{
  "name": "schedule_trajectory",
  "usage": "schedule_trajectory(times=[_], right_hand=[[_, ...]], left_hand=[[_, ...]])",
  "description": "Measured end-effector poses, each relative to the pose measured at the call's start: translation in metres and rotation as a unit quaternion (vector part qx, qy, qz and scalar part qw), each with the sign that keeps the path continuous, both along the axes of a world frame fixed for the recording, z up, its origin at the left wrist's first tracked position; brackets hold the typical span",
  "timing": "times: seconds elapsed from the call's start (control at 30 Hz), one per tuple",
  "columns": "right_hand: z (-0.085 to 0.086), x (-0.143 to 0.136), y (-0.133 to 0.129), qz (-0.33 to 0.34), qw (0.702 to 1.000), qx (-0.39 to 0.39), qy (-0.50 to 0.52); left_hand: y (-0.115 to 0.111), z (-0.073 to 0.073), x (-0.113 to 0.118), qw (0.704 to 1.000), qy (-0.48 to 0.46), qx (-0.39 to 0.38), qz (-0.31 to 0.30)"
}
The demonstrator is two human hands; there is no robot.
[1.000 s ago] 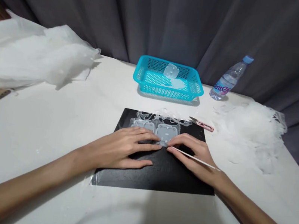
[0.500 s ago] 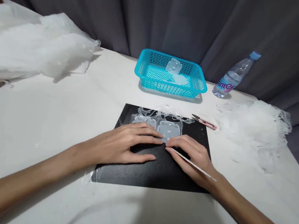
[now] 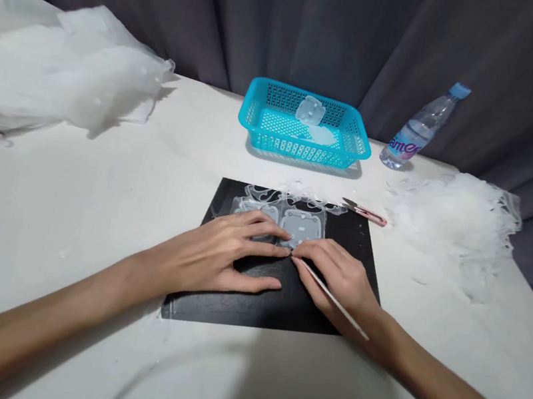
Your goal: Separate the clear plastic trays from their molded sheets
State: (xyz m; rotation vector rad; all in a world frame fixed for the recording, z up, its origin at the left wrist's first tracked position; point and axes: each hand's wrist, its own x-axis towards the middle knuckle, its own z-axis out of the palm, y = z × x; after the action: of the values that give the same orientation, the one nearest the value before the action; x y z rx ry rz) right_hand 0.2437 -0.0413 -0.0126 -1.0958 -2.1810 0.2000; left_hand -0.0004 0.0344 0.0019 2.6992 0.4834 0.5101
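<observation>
one stick (image 3: 334,299), steeper than before

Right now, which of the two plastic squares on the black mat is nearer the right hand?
The right square, beside the right hand; the left square lies farther off, partly hidden by the left hand.

left fingers (image 3: 263,251) lie spread; right fingers (image 3: 316,252) pinch just beside.

Soft shadow falls across the white table (image 3: 94,199), the curtain (image 3: 314,25) behind dim.
</observation>
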Motion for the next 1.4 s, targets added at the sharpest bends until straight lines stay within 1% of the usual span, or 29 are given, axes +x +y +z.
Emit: schedule_trajectory(times=[0.13, 0.23, 0.37, 0.57, 0.8, 0.93, 1.0, 1.07, 1.13, 1.3, 1.4], right_hand=[[0.002, 0.001, 0.001, 0.005, 1.000, -0.015, 0.008], [0.001, 0.004, 0.000, 0.004, 0.999, -0.032, 0.029], [-0.004, 0.005, -0.004, -0.008, 0.997, -0.049, 0.058], [-0.008, 0.003, -0.006, -0.009, 0.998, -0.026, 0.063], [-0.006, 0.002, -0.005, -0.005, 1.000, -0.001, 0.020], [-0.005, -0.002, -0.005, -0.016, 1.000, 0.016, 0.007], [-0.004, -0.003, -0.005, -0.023, 1.000, 0.013, 0.008], [-0.002, -0.002, -0.005, -0.021, 1.000, -0.004, 0.011], [0.001, 0.001, -0.004, -0.013, 0.999, -0.037, 0.020], [0.010, 0.015, 0.000, -0.011, 0.986, -0.127, 0.112], [0.010, 0.018, 0.003, -0.006, 0.978, -0.153, 0.139]], left_hand=[[-0.001, -0.002, 0.000, 1.000, -0.021, 0.002, 0.004], [-0.002, -0.004, -0.001, 0.999, -0.031, 0.001, 0.016], [-0.003, -0.004, 0.000, 0.998, -0.022, 0.050, 0.011], [-0.004, -0.002, 0.003, 0.999, -0.030, 0.040, 0.013], [-0.005, -0.001, 0.003, 0.999, -0.021, 0.038, 0.008], [-0.004, 0.000, 0.003, 0.999, -0.020, 0.026, 0.008], [-0.004, 0.001, 0.003, 0.999, -0.019, 0.027, 0.007], [-0.005, 0.002, 0.003, 0.999, -0.011, 0.034, 0.004], [-0.005, 0.004, 0.003, 0.999, 0.001, 0.045, 0.002], [-0.005, 0.006, 0.001, 0.997, 0.040, 0.059, 0.005], [-0.006, 0.006, -0.001, 0.997, 0.055, 0.048, 0.011]])
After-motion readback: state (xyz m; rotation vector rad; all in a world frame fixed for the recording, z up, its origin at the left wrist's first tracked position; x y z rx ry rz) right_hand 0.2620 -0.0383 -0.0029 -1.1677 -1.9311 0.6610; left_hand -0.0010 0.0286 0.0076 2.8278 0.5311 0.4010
